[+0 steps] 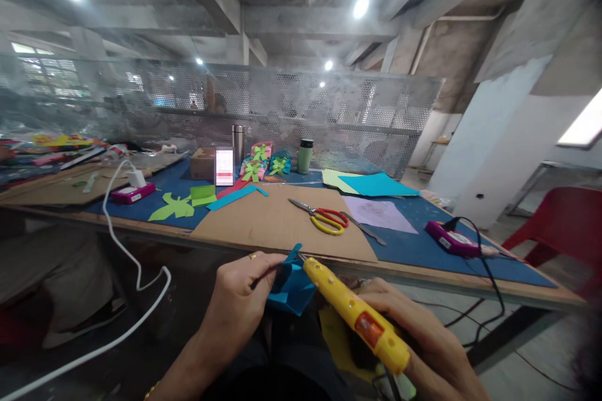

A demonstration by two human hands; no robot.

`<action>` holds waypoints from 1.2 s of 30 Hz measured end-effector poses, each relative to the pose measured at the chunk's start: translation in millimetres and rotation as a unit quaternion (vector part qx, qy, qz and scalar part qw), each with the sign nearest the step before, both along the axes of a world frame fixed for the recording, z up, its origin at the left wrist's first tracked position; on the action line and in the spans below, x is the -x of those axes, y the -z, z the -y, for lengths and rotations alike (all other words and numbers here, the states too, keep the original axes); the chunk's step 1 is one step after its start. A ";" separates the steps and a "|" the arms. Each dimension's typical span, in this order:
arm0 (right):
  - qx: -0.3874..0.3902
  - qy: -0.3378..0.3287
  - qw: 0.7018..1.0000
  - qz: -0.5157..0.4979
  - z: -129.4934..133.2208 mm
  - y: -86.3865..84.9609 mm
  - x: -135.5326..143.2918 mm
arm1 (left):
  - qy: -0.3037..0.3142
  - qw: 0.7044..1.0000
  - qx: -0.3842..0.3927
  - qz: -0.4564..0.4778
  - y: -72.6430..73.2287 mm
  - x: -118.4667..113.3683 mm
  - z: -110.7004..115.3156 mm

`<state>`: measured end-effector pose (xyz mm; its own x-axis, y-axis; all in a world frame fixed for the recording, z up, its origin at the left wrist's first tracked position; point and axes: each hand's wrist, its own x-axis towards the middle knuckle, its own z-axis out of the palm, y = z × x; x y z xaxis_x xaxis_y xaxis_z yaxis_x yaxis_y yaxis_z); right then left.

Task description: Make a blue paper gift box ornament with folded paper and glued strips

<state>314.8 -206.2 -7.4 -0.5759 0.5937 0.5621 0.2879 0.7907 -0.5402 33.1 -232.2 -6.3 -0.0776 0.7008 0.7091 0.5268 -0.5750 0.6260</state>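
Observation:
Pinched in my left hand (242, 294) is a folded blue paper piece (294, 291), held over my lap just below the table's front edge. My right hand (414, 326) is wrapped round a yellow glue gun (355, 313) with an orange-red switch. The gun's metal nozzle points at the upper edge of the blue paper, close to my left fingertips; whether it touches cannot be made out. Beyond my hands, scissors (322, 216) with red and yellow handles lie on a brown cardboard sheet (263, 219).
Green paper cutouts (174, 207) and a blue strip (237, 197) lie left; lilac (380, 213) and blue sheets (376, 185) right. Purple power strips (134, 193) (451, 239) sit at both sides. A white cable (141, 319) hangs at left. Behind stand a green bottle (305, 156) and finished-looking paper pieces (254, 169).

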 end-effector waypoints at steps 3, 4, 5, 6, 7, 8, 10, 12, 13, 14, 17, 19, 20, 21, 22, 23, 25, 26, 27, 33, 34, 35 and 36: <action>0.015 -0.019 1.000 0.001 1.0 -4.4 4.0 | 0.005 1.000 0.003 -0.001 -0.1 0.2 0.0; 0.021 -0.024 0.999 0.000 1.3 -5.9 5.6 | 0.007 1.000 0.002 -0.001 -0.2 0.4 -0.1; 0.025 -0.029 0.999 0.000 1.6 -7.1 7.0 | 0.008 1.000 0.002 -0.001 -0.3 0.6 -0.1; 0.027 -0.031 0.999 -0.001 1.8 -7.8 8.2 | 0.010 1.000 0.002 0.000 -0.3 0.9 0.0; 0.028 -0.033 0.999 0.000 1.8 -8.1 8.9 | 0.010 1.000 0.002 0.001 -0.3 1.2 0.1; 0.028 -0.035 0.999 0.000 1.9 -8.1 9.4 | 0.011 1.000 0.002 0.002 -0.1 1.4 0.2; 0.027 -0.037 0.999 -0.001 1.9 -7.6 9.5 | 0.011 1.000 0.003 0.004 0.5 1.7 0.2; 0.023 -0.038 0.999 -0.005 1.9 -7.2 9.2 | 0.012 1.000 0.006 0.006 1.5 1.7 -0.2; 0.020 -0.037 0.999 -0.008 2.0 -7.2 9.0 | 0.012 1.000 0.006 0.007 1.9 1.6 -0.5; 0.016 -0.035 0.999 -0.012 2.0 -7.4 8.8 | 0.012 1.000 0.007 0.007 2.2 1.5 -0.8; 0.009 -0.029 0.999 -0.018 2.3 -7.9 8.1 | 0.011 1.000 0.010 0.008 2.2 1.0 -0.9; 0.008 -0.025 1.000 -0.016 2.6 -8.2 7.9 | 0.012 1.000 0.010 0.008 1.4 0.7 -0.2; 0.007 -0.025 1.000 -0.013 2.8 -8.3 8.0 | 0.013 1.000 0.010 0.007 0.8 0.5 0.3; 0.005 -0.024 1.000 -0.011 3.1 -8.5 8.2 | 0.014 1.000 0.008 0.006 0.1 0.3 0.8; 0.003 -0.023 1.000 -0.011 3.4 -8.7 8.4 | 0.014 1.000 0.007 0.005 -0.5 0.2 1.2; 0.001 -0.023 1.000 -0.012 3.6 -9.0 8.8 | 0.014 1.000 0.007 0.004 -1.0 0.1 1.5; -0.005 -0.024 1.000 -0.018 4.1 -9.7 9.4 | 0.012 1.000 0.004 0.003 -1.8 0.1 1.8; -0.007 -0.023 1.000 -0.020 4.3 -10.0 9.6 | 0.012 1.000 0.001 0.002 -2.0 0.2 1.8; -0.008 -0.024 0.999 -0.020 4.4 -10.3 9.6 | 0.011 1.000 0.000 0.002 -2.0 0.4 1.7; -0.016 -0.020 0.999 -0.018 3.6 -11.2 8.9 | 0.016 1.000 -0.008 0.006 -0.3 1.5 1.5; -0.016 -0.020 0.999 -0.018 3.3 -11.3 9.1 | 0.017 1.000 -0.007 0.007 0.0 1.5 1.5; -0.015 -0.022 1.000 -0.017 3.2 -11.5 9.4 | 0.019 1.000 -0.005 0.008 0.2 1.6 1.6; -0.013 -0.024 0.999 -0.017 3.0 -11.7 9.6 | 0.020 1.000 -0.003 0.009 0.3 1.6 1.7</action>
<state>305.2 -209.2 4.2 -0.5839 0.5505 0.5966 0.2319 0.8174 -0.5273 31.5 -233.9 -6.6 -0.0628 0.6998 0.7116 0.4921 -0.5986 0.6321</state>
